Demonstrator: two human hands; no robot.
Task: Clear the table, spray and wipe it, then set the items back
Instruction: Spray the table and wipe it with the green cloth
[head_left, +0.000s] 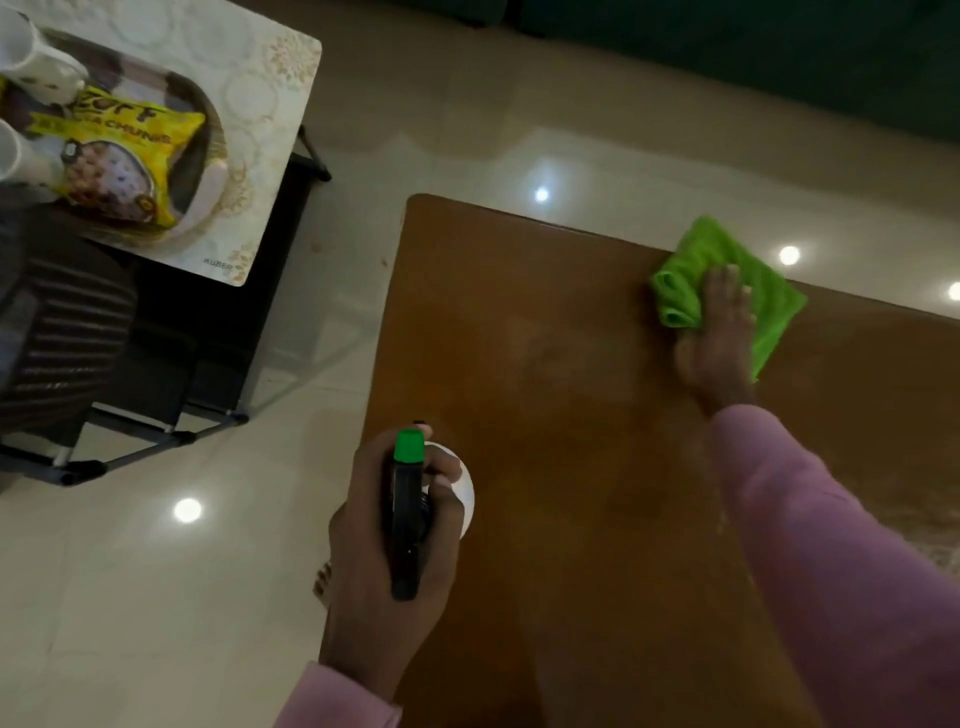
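A brown wooden tabletop (571, 415) fills the middle and right of the view and carries nothing but a cloth and a hand, so the clearing step looks done. At 10 o'clock a smaller side table (270, 104) holds the removed things on a tray (200, 135): a yellow snack packet (124, 161) and white mugs (36, 67). Wiping appears to be in progress at the far edge; most of the surface likely remains to be wiped, and the things have yet to go back.

The right arm, in a pink sleeve (831, 545), reaches from 4 o'clock toward 1 o'clock. The right hand (719, 338) lies flat, fingers (727, 283) spread and pressing down on a green cloth (722, 260) at the tabletop's far edge, gripping nothing.

At 6 o'clock, over the tabletop's near left edge, the left hand (374, 530) is wrapped around a spray bottle (408, 509) with a black head and green nozzle, pointing toward 12 o'clock, fingers curled on the trigger
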